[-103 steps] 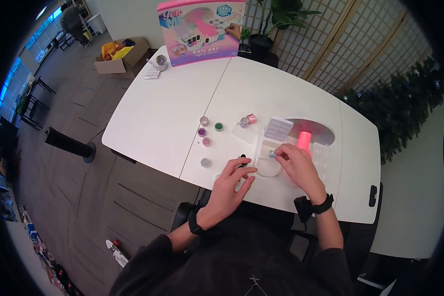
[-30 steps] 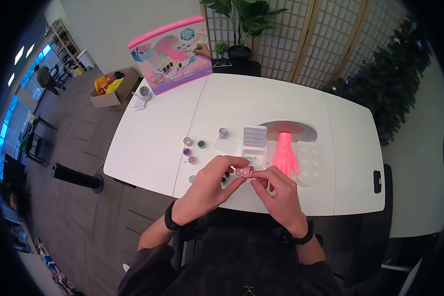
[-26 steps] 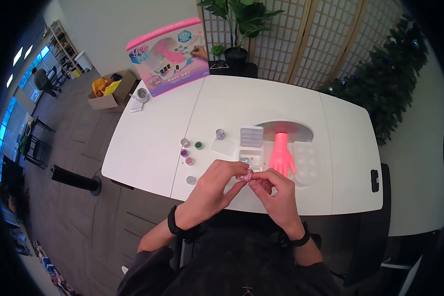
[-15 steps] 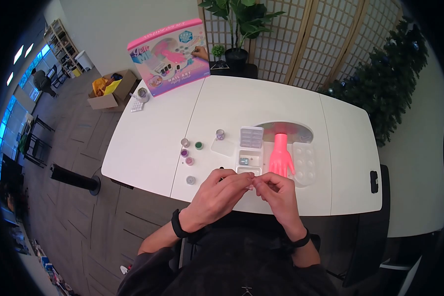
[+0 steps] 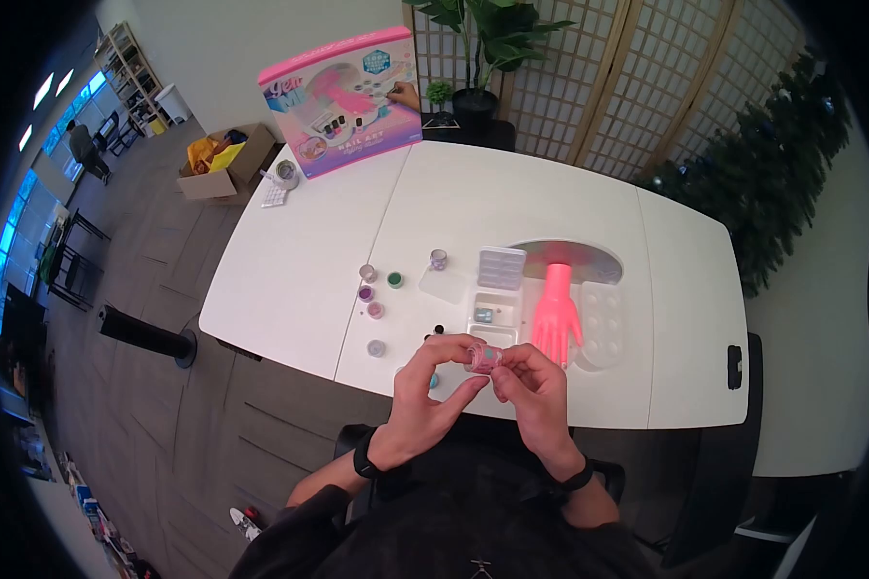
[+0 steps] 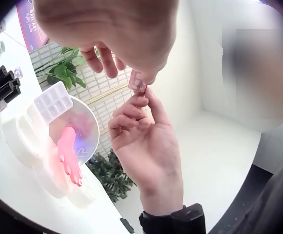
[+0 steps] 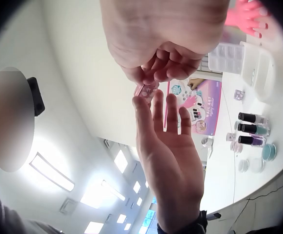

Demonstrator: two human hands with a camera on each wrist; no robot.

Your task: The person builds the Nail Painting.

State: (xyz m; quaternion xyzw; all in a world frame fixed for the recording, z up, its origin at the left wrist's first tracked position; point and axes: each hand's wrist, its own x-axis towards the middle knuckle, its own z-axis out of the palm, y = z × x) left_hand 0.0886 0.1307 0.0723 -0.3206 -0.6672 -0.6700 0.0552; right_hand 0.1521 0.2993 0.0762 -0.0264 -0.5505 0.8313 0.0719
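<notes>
A small pink patterned roll (image 5: pixel 484 359) is held between both hands above the table's near edge. My left hand (image 5: pixel 429 403) pinches its left side between thumb and fingers. My right hand (image 5: pixel 539 399) pinches its right end with thumb and forefinger. In the left wrist view the roll (image 6: pixel 138 82) sits between the two hands' fingertips; in the right wrist view the roll (image 7: pixel 147 91) shows light shapes on pink. Beyond the hands lie a white tray (image 5: pixel 492 331) with a small light-blue item in one compartment and a pink model hand (image 5: pixel 555 314).
Small glitter jars, purple (image 5: pixel 366 293) and green (image 5: pixel 395 280) among them, stand left of the tray. Dark-capped bottles (image 7: pixel 252 128) show in the right wrist view. A nail art box (image 5: pixel 343 106) stands at the table's back, near a potted plant (image 5: pixel 478 101).
The fingers have spread apart around the roll, which shows more fully than half a second ago. Earlier, the right hand was over the tray; both hands have since come together on the roll.
</notes>
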